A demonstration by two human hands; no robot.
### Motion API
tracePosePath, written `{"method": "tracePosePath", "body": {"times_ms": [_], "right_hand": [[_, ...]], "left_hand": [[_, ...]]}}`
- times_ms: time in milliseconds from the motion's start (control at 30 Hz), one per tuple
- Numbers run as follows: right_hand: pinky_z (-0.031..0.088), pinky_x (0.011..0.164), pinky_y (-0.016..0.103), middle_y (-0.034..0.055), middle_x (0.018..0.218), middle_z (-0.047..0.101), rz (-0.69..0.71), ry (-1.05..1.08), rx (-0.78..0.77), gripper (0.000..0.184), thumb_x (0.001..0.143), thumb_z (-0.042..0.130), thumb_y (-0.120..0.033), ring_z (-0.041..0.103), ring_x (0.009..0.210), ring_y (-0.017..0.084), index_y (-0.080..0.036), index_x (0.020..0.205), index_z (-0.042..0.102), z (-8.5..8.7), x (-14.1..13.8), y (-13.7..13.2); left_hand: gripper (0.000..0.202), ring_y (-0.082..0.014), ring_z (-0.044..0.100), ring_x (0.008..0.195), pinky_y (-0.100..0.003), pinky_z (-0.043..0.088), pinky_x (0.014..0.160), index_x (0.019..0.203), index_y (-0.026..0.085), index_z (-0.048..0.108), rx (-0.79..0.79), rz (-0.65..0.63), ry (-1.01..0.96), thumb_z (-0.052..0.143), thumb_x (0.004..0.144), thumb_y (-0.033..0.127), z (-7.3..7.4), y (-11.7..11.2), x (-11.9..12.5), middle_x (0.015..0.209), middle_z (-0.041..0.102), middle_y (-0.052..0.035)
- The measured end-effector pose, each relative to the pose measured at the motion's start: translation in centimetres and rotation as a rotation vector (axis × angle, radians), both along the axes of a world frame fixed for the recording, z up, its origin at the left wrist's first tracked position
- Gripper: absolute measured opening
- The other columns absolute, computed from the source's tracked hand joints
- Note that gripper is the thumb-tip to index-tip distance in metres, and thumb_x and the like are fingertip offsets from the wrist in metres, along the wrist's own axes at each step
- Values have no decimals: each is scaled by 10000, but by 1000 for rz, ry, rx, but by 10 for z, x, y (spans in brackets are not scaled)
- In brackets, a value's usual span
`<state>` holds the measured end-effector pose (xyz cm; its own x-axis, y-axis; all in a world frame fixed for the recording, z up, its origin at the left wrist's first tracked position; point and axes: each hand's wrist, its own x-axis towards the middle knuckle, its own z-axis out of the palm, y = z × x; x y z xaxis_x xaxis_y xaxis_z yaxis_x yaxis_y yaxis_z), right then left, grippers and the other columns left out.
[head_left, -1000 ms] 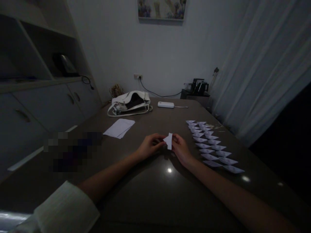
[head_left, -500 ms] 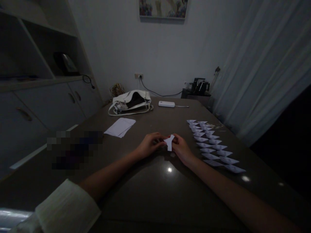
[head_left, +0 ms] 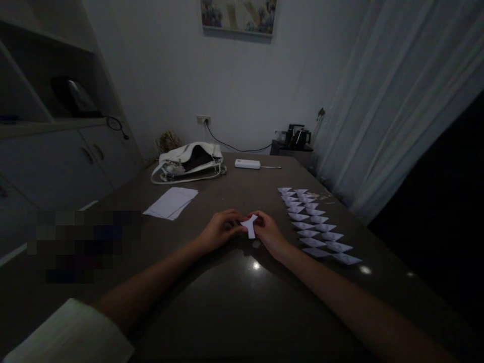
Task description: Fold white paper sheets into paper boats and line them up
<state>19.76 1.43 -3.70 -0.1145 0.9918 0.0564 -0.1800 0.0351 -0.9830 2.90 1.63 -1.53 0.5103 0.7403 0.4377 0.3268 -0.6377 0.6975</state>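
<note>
A small folded white paper (head_left: 250,225), shaped somewhat like a Y, is held between my two hands just above the table. My left hand (head_left: 223,231) pinches its left side with thumb and fingers. On the other side, my right hand (head_left: 269,233) grips the right edge, its fingers partly hidden behind the paper. Two rows of folded paper boats (head_left: 322,228) stand to the right of my right hand. Beyond my left hand lies a stack of white paper sheets (head_left: 172,202).
A white handbag (head_left: 191,160) sits at the table's far left, with a white power bank (head_left: 247,164) and its short cable to the right of it. A black kettle (head_left: 301,138) stands on a low cabinet behind. The table (head_left: 212,307) shines under my forearms. The left side is pixelated.
The whole view has swung slightly to the right, so things appear further left. Both hands still hold the folded paper, in nearly the same pose.
</note>
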Motion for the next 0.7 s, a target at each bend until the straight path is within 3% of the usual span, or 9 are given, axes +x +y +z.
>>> {"method": "tracePosePath", "body": {"times_ms": [433, 700], "right_hand": [[351, 466, 200, -34, 664, 581, 58, 69, -42, 209, 597, 666, -239, 517, 530, 98, -187, 767, 557, 9, 0, -6], [351, 474, 205, -23, 684, 590, 35, 88, -107, 216, 630, 646, -270, 555, 519, 96, -172, 794, 544, 11, -1, -7]], "left_hand": [[255, -166, 605, 792, -245, 462, 679, 919, 151, 682, -78, 31, -51, 605, 791, 358, 0, 2, 0, 916, 644, -65], [310, -179, 617, 747, -243, 463, 651, 845, 124, 674, -170, 152, -153, 583, 788, 415, -7, 8, 1, 806, 679, -59]]}}
